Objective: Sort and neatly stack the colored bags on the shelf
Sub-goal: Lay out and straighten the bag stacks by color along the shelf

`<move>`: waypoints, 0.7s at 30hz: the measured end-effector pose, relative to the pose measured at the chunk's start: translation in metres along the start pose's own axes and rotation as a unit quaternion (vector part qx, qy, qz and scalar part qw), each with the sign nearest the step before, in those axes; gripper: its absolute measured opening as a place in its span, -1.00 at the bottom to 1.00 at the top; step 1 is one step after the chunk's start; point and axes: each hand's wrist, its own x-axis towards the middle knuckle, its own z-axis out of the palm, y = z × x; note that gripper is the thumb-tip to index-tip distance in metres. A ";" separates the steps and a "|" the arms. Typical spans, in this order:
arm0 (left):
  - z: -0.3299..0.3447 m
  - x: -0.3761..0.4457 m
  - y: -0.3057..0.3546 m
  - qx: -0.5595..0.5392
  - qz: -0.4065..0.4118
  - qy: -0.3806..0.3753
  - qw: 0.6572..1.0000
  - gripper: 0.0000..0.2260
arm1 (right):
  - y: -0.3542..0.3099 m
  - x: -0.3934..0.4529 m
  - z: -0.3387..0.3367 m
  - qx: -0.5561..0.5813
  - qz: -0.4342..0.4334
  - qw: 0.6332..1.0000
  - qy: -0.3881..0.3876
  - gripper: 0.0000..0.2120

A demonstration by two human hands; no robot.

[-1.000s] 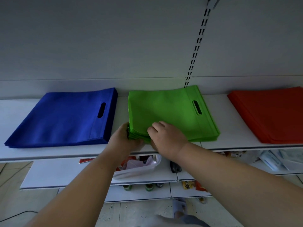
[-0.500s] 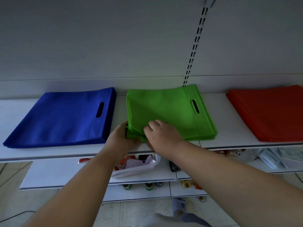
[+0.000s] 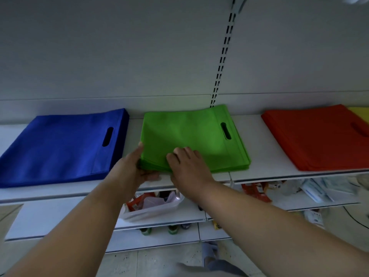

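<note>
The green stack lies mid-shelf between the blue stack and the red stack, each colour set apart. The left hand, fingers straight, lies flat against its left edge — squaring the layers, I'd say. The right hand rests on the near corner with fingers loosely bent, apparently pinning the pile — gripping nothing.

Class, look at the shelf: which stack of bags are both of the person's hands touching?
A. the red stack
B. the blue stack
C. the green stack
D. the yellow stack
C: the left hand lies along the near left edge of the green stack, and the right hand rests on top of it.
</note>
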 end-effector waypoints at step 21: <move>0.011 0.013 0.006 0.173 -0.035 0.123 0.977 -0.92 | 0.149 -0.077 -0.035 0.272 0.254 0.927 -0.049 0.08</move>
